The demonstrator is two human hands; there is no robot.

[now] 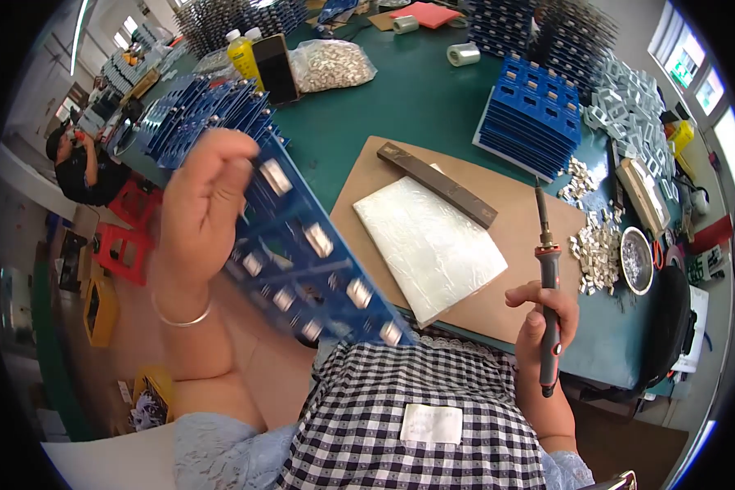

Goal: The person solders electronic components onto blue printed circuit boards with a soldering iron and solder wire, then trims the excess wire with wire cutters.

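My left hand [208, 200] grips the top corner of a blue circuit board panel [302, 269], which is tilted and partly blurred. Several small silvery components are mounted on the panel. At the right, my right hand [547, 314] is closed around a soldering iron [550, 286] with a grey and red handle, its tip pointing up and away from me. Between my hands a white plastic-covered pad [428, 245] lies on a brown board [363, 196]. A dark bar [441, 186] rests along the pad's far edge.
Blue panels are stacked at the right [527, 122] and at the left [196, 114]. Loose small metal parts [598, 257] lie beside a round bowl [635, 260]. Farther back are a bag of parts [333, 65], a phone [275, 69] and a yellow bottle [241, 55]. Another person [81, 167] sits far left.
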